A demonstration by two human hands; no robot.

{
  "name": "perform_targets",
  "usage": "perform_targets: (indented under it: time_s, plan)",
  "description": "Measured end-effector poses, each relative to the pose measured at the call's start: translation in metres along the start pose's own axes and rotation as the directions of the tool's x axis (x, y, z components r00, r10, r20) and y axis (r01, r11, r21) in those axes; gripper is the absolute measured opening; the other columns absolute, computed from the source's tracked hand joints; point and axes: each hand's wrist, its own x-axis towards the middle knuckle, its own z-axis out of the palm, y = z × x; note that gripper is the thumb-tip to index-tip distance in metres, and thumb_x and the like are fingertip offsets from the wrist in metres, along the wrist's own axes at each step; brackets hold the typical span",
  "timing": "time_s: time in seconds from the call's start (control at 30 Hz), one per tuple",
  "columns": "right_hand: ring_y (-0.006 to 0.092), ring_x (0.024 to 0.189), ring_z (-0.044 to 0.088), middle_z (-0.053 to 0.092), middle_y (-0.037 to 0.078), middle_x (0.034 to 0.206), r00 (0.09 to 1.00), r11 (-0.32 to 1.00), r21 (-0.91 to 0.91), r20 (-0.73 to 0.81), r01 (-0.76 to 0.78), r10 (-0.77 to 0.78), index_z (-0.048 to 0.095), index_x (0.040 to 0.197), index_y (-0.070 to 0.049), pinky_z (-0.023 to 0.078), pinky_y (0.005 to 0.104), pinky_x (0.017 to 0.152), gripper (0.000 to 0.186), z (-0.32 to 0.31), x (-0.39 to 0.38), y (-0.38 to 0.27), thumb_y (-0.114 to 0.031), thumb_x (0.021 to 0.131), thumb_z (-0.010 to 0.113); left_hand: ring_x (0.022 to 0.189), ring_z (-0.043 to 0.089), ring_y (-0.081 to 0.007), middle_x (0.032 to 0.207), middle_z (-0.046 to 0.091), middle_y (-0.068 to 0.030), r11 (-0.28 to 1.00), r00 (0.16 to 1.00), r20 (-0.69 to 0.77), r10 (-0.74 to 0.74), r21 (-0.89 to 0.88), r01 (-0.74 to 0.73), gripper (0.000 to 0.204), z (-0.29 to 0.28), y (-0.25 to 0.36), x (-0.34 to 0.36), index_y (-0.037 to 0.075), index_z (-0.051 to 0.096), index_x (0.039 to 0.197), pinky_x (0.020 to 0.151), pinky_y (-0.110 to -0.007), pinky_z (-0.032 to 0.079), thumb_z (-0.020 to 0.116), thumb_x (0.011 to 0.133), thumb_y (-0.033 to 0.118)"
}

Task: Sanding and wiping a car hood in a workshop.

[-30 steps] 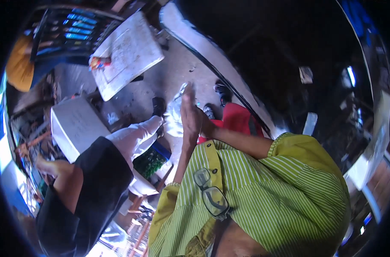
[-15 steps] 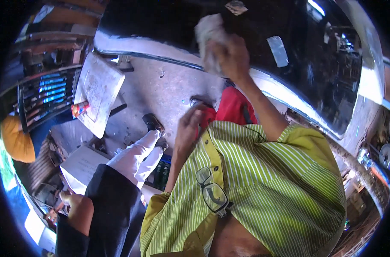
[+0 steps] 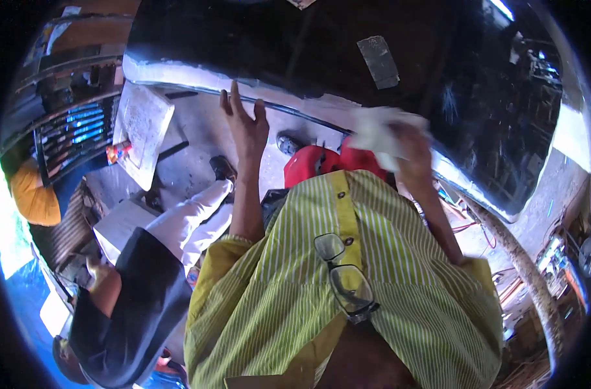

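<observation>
My right hand (image 3: 413,154) is closed on a crumpled white cloth (image 3: 378,133), blurred by motion, at the near edge of a large dark glossy panel (image 3: 243,39). A pale band runs along that edge. My left hand (image 3: 247,129) is raised with fingers spread and holds nothing; its fingertips reach the pale edge, and I cannot tell whether they touch it. On the panel lies a small grey rectangular sheet (image 3: 378,63), ahead of the cloth. Part of another pale scrap (image 3: 301,2) shows at the top rim of the view.
To the left a person in a dark top (image 3: 136,311) and white trousers sits close by. A white board-like tabletop (image 3: 146,129) bears a small red packet (image 3: 118,153). A white box (image 3: 120,227) stands behind the person. A pole (image 3: 516,259) slants at the right.
My left hand has risen from beside my leg to the panel's edge, fingers spreading. My right hand has drawn the cloth back toward me and to the right.
</observation>
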Motion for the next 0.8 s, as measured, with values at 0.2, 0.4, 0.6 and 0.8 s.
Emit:
perform_targets:
  time_s: [0.2,0.4,0.6,0.8]
  plan:
    - [0.0313,0.122,0.028,0.034,0.012,0.130,0.964,0.902,-0.387,0.245,0.192,-0.100,0.046,0.113,-0.007,0.018,0.0498,0.099,0.036,-0.061,-0.071,0.088,-0.015,0.078,0.045,0.122,0.021,-0.0415,0.132,0.020,-0.0248,0.987,0.971,0.240,-0.006,0.155,-0.033,0.060,0.030,-0.010,-0.009,0.011,0.030,0.128,0.097,-0.047,0.026,0.058,0.076,0.020]
    - [0.0310,0.124,0.026,0.033,0.008,0.132,0.870,0.857,-0.291,0.391,0.426,-0.300,0.047,0.117,-0.014,0.015,0.0486,0.100,0.044,0.008,-0.024,0.084,-0.035,0.078,0.048,0.119,0.026,-0.0414,0.131,0.020,-0.0269,0.991,0.974,0.198,-0.113,0.093,0.096,0.056,0.007,-0.029,-0.025,0.011,0.033,0.127,0.097,-0.045,0.027,0.056,0.077,0.021]
    - [0.0295,0.126,0.021,0.027,0.006,0.135,0.806,0.848,-0.199,0.473,0.492,-0.356,0.046,0.119,-0.017,0.013,0.0486,0.100,0.053,0.072,0.057,0.010,-0.031,0.069,0.060,0.109,0.040,-0.0395,0.121,0.037,-0.0259,0.930,0.875,0.321,-0.362,0.064,0.361,0.041,-0.029,-0.082,-0.072,0.005,0.046,0.115,0.090,-0.040,0.036,0.054,0.079,0.022]
    - [0.0266,0.126,0.018,0.025,0.004,0.136,0.751,0.805,-0.151,0.489,0.574,-0.444,0.039,0.125,-0.021,0.013,0.0478,0.100,0.058,0.159,0.160,-0.044,-0.037,0.072,0.057,0.099,0.049,-0.0368,0.109,0.049,-0.0232,0.869,0.734,0.499,-0.461,0.085,0.488,0.039,-0.057,-0.141,-0.120,0.004,0.047,0.114,0.084,-0.039,0.040,0.050,0.081,0.026]
